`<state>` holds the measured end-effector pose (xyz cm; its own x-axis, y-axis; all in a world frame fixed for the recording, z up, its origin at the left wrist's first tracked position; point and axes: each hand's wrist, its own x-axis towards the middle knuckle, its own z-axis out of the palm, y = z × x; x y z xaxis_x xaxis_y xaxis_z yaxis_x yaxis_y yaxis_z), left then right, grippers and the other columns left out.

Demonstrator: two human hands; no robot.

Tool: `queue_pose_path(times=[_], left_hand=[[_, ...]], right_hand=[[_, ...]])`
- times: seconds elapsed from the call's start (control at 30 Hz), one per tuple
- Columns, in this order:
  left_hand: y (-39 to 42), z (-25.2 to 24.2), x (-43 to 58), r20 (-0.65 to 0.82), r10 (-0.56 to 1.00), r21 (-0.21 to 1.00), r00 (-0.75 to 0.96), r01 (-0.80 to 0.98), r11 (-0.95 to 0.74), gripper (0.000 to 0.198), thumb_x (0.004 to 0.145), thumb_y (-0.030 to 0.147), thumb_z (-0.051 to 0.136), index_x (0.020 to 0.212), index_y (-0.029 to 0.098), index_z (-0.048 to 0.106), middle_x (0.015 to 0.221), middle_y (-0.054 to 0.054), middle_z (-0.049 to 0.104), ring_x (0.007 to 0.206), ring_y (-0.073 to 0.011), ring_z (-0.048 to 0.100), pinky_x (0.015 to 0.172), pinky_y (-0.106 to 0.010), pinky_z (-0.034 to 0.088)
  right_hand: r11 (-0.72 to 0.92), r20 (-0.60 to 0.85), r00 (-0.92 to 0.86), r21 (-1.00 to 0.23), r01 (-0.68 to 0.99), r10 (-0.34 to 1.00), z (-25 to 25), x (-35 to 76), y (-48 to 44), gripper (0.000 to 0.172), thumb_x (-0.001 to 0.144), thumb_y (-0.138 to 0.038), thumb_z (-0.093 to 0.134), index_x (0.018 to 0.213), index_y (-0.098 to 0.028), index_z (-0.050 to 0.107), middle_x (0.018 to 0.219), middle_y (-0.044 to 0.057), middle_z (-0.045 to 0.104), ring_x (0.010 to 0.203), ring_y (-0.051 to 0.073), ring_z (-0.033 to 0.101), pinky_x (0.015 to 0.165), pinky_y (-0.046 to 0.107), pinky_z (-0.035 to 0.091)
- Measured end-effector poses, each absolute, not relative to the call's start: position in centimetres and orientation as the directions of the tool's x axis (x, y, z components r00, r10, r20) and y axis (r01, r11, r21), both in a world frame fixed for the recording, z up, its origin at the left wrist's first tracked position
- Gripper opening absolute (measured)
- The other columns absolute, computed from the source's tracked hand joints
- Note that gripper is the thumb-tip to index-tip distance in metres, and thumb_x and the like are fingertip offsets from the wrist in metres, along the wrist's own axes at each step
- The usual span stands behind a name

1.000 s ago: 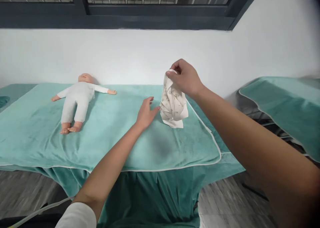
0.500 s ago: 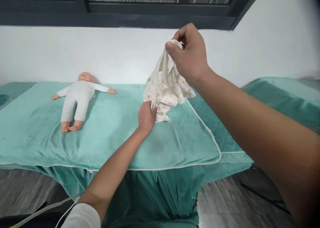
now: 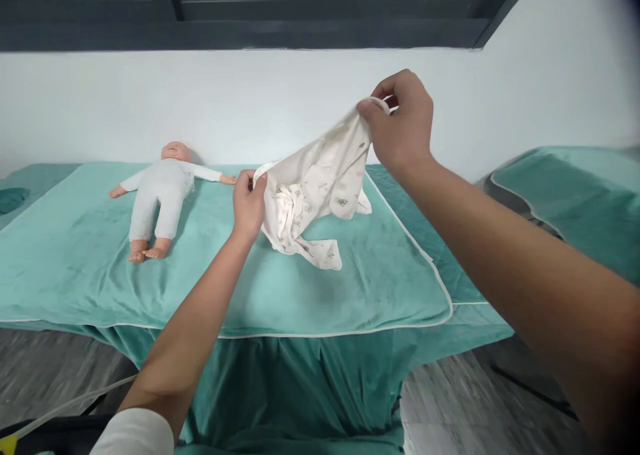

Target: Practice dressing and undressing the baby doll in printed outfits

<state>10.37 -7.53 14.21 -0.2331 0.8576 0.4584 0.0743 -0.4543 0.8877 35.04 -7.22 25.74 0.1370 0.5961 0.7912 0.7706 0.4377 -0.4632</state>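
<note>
Stretched between my hands is a white baby garment (image 3: 320, 182) with small printed figures, its folds hanging over the bed. My left hand (image 3: 249, 205) pinches its left edge, low and close to the doll's outstretched arm. Higher up, my right hand (image 3: 403, 118) grips the other end between thumb and fingers. A sleeve-like part droops from the bottom of the cloth. The baby doll (image 3: 163, 185) lies on its back to the left, with a white cloth body and bare feet towards me.
A light green towel (image 3: 400, 295) with white piping covers the bed, over a darker green sheet (image 3: 300, 388). Behind stands a white wall (image 3: 125, 102) below a dark window frame (image 3: 325, 18). A green-covered shape (image 3: 590, 182) is at the right, and a pale cable (image 3: 75, 402) runs lower left.
My left hand has moved left and up, and my right hand slightly right and down. The bunched garment is now spread out between them. The doll lies as before.
</note>
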Motion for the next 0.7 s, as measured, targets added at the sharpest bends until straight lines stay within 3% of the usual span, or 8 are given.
queue_pose_path(times=[0.03, 0.13, 0.23, 0.33, 0.43, 0.53, 0.63, 0.7], left_hand=[[-7.5, 14.8, 10.1, 0.483, 0.841, 0.874, -0.244, 0.081, -0.478, 0.021, 0.096, 0.030, 0.062, 0.080, 0.019, 0.054, 0.074, 0.005, 0.046, 0.071, -0.0109, 0.044, 0.070, -0.022, 0.036], [-7.3, 15.8, 9.8, 0.522, 0.824, 0.852, -0.221, 0.091, -0.516, 0.021, 0.097, 0.030, 0.060, 0.080, 0.019, 0.054, 0.075, 0.004, 0.048, 0.073, -0.0109, 0.046, 0.072, -0.022, 0.038], [-7.5, 16.1, 9.6, 0.531, 0.831, 0.847, -0.163, 0.125, -0.517, 0.017, 0.095, 0.028, 0.061, 0.081, 0.019, 0.056, 0.078, 0.003, 0.055, 0.077, -0.0120, 0.051, 0.074, -0.023, 0.041], [-8.1, 16.5, 8.8, 0.574, 0.803, 0.815, -0.159, 0.198, -0.544, 0.015, 0.095, 0.029, 0.061, 0.083, 0.021, 0.060, 0.081, 0.002, 0.059, 0.081, -0.0138, 0.055, 0.078, -0.024, 0.044], [-8.4, 17.6, 6.9, 0.625, 0.766, 0.768, -0.151, 0.294, -0.569, 0.017, 0.096, 0.034, 0.060, 0.084, 0.021, 0.062, 0.082, 0.001, 0.061, 0.083, -0.0153, 0.058, 0.080, -0.026, 0.046], [-8.3, 18.7, 4.7, 0.661, 0.731, 0.730, -0.167, 0.367, -0.576, 0.021, 0.096, 0.038, 0.061, 0.084, 0.021, 0.061, 0.081, 0.001, 0.060, 0.085, -0.0162, 0.059, 0.083, -0.028, 0.047], [-7.9, 19.2, 3.1, 0.671, 0.716, 0.720, -0.193, 0.401, -0.566, 0.021, 0.096, 0.038, 0.062, 0.082, 0.021, 0.060, 0.081, 0.001, 0.059, 0.087, -0.0169, 0.059, 0.086, -0.029, 0.047], [-8.0, 18.9, 2.6, 0.651, 0.733, 0.733, -0.198, 0.417, -0.538, 0.019, 0.095, 0.036, 0.061, 0.082, 0.021, 0.060, 0.081, 0.001, 0.059, 0.086, -0.0169, 0.059, 0.084, -0.028, 0.047]], right_hand=[[0.451, 0.826, 0.076, -0.380, 0.808, 0.558, 25.0, 34.2, -7.9, 0.007, 0.092, -0.017, 0.062, 0.097, -0.021, 0.060, 0.110, 0.008, 0.061, 0.099, 0.018, 0.054, 0.094, 0.036, 0.046], [0.596, 0.775, -0.283, -0.146, 0.789, 0.565, 20.1, 30.1, -10.4, 0.033, 0.093, -0.027, 0.063, 0.125, -0.019, 0.059, 0.137, 0.014, 0.055, 0.131, 0.031, 0.048, 0.116, 0.053, 0.035], [0.652, 0.319, -0.572, -0.278, 0.705, 0.755, 12.4, 25.4, -11.8, 0.064, 0.090, -0.040, 0.072, 0.146, -0.025, 0.045, 0.156, 0.010, 0.045, 0.143, 0.028, 0.042, 0.123, 0.043, 0.032], [0.503, 0.198, -0.462, -0.330, 0.799, 0.864, 5.9, 22.7, -11.2, 0.100, 0.078, -0.050, 0.083, 0.156, -0.014, 0.031, 0.162, 0.021, 0.035, 0.147, 0.041, 0.036, 0.121, 0.056, 0.033], [0.440, 0.141, -0.417, -0.345, 0.829, 0.898, 3.0, 22.5, -9.9, 0.082, 0.092, -0.052, 0.066, 0.159, -0.024, 0.029, 0.163, 0.016, 0.036, 0.146, 0.039, 0.038, 0.110, 0.052, 0.044], [0.452, 0.095, -0.447, -0.324, 0.831, 0.889, 3.3, 24.0, -9.1, 0.054, 0.100, -0.037, 0.050, 0.153, -0.035, 0.042, 0.156, 0.007, 0.047, 0.133, 0.030, 0.054, 0.098, 0.041, 0.050], [0.460, 0.047, -0.467, -0.275, 0.844, 0.883, 4.5, 27.0, -8.8, 0.051, 0.095, -0.028, 0.051, 0.146, -0.032, 0.052, 0.142, 0.006, 0.061, 0.115, 0.028, 0.064, 0.093, 0.039, 0.050], [0.435, 0.031, -0.441, -0.233, 0.870, 0.897, 5.0, 29.8, -9.1, 0.049, 0.092, -0.027, 0.054, 0.141, -0.028, 0.058, 0.135, 0.009, 0.066, 0.118, 0.031, 0.063, 0.096, 0.042, 0.048]])
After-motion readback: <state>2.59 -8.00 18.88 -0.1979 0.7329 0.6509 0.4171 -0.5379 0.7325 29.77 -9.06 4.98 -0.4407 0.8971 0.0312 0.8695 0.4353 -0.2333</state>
